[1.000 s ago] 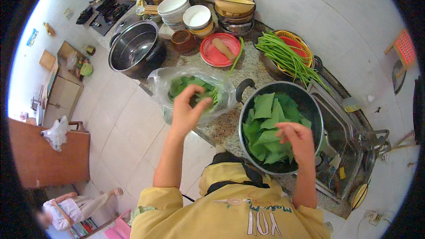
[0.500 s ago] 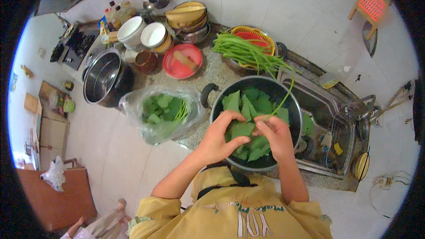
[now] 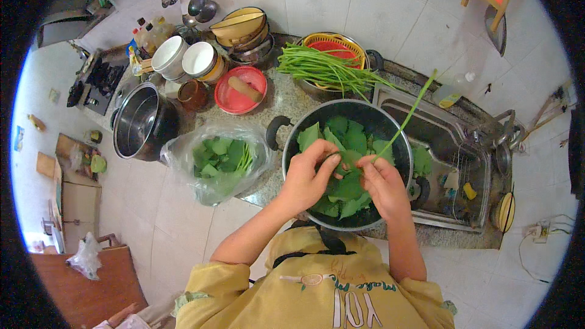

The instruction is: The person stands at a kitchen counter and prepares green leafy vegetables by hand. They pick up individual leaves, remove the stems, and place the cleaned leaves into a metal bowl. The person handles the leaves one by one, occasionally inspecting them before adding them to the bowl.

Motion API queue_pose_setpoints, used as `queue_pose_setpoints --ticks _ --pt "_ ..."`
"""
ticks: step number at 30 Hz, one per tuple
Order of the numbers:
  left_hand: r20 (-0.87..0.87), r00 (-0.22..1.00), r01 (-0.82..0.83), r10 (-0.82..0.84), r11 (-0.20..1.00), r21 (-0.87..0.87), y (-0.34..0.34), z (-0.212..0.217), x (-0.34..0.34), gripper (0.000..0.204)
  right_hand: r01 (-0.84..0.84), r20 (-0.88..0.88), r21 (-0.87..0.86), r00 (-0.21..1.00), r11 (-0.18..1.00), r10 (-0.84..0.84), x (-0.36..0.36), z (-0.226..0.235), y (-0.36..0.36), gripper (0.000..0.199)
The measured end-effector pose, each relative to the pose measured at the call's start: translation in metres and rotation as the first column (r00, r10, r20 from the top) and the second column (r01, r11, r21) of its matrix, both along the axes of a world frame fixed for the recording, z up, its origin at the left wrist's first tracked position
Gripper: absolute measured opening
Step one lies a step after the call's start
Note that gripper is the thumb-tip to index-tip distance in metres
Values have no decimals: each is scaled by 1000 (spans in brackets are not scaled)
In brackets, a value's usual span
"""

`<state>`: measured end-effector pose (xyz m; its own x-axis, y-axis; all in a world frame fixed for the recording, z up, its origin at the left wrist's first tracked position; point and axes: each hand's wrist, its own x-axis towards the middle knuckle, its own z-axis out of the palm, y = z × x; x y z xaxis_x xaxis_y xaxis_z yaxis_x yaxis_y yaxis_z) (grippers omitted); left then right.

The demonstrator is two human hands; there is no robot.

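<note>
Head view: both hands work over the black pot [image 3: 292, 146] of green leaves [image 3: 347, 137], so stripped pieces drop inside. Left hand [image 3: 308, 176] pinches a leaf [image 3: 348, 159]; right hand [image 3: 382, 184] pinches its long stem [image 3: 407, 116], angled up-right. Plastic bag of greens [image 3: 216, 158] lies left of the pot.

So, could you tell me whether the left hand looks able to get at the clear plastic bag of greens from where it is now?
Probably yes. The left hand is over the black pot, and the plastic bag lies open on the counter just to its left, with nothing standing between them.
</note>
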<state>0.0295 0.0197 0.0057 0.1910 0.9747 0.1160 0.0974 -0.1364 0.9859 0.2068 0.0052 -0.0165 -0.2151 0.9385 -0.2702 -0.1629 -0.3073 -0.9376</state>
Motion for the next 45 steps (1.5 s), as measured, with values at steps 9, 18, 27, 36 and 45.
queue_pose_setpoints --ticks 9,18,27,36,45 --pt "139 990 0 10 998 -70 15 -4 6 8 -36 -112 15 993 999 38 -5 15 -2 30" --pt "87 996 20 -12 995 -98 17 -13 6 9 -84 -72 30 994 996 86 11 20 -8 31" --pt "125 983 146 -138 988 -59 8 3 9 24 -120 -82 57 989 991 125 19 25 -10 31" --pt "-221 967 185 -127 947 262 -1 13 12 27 -33 -145 32 989 999 37 17 23 -8 30" --pt "-294 952 168 -89 952 257 -4 2 19 14 -1 -121 87 993 996 12 25 24 -6 19"
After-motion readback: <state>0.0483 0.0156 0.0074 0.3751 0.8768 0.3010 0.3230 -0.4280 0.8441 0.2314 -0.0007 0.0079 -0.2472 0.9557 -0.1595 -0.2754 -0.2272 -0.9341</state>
